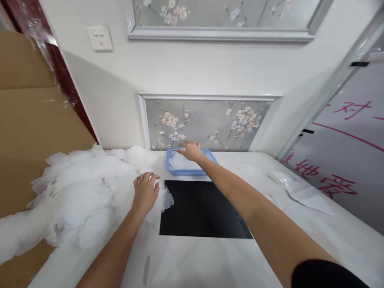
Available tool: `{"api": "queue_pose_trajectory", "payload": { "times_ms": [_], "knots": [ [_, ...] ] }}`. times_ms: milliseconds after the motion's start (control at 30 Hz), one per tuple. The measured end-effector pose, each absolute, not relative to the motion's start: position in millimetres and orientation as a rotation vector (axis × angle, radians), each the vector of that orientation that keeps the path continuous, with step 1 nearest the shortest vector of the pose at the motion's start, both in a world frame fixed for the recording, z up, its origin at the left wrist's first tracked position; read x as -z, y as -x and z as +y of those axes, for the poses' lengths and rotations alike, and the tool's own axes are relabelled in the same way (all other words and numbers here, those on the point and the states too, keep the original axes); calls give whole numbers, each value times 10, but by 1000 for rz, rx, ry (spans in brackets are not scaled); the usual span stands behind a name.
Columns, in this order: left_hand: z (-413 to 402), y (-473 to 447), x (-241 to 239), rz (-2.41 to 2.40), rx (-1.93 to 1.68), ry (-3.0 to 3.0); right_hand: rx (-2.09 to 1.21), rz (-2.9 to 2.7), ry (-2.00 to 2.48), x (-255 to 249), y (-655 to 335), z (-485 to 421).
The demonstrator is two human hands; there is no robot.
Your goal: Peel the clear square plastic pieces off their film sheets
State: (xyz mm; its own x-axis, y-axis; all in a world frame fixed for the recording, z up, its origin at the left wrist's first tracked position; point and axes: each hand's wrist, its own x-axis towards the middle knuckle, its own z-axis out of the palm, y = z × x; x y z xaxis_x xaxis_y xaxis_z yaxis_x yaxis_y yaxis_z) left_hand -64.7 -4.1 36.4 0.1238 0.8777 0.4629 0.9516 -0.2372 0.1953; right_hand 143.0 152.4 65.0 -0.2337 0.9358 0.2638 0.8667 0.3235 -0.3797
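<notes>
A large heap of thin, translucent white plastic pieces (90, 188) covers the left side of the table. At the heap's right edge, my left hand (146, 190) has its fingers bent and apart, and nothing shows in its grasp. Close beside it, a few clear pieces (167, 200) overlap the left edge of a black rectangular mat (198, 212). Behind the mat stands a shallow blue plastic basket (186, 173) with more whitish translucent pieces (180, 162) inside. Over the basket is my right hand (191, 151), fingers apart, with no held object visible.
The white marbled table (192, 260) meets a wall with a framed floral panel (207, 124). A clear plastic bag (300, 192) lies at the right, near a whiteboard (345, 152) with red writing. Brown cardboard (36, 128) stands at the left.
</notes>
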Motion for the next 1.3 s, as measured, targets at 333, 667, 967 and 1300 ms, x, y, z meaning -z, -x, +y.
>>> {"api": "queue_pose_trajectory", "payload": {
  "times_ms": [333, 667, 967, 1300],
  "knots": [
    [-85, 867, -394, -2309, 325, 2121, -22, -2259, 1342, -586, -1378, 1163],
    [-190, 824, -532, -2098, 53, 2381, -699, -2265, 959, 55, -732, 269],
    [-242, 201, -128, -1625, 464, 2616, -1041, -1811, 1328, 11, -1900, 325],
    [-104, 215, -105, -1374, 549, 2464, -1358, -1428, 1020, 334, -2391, -165]
  ]
}}
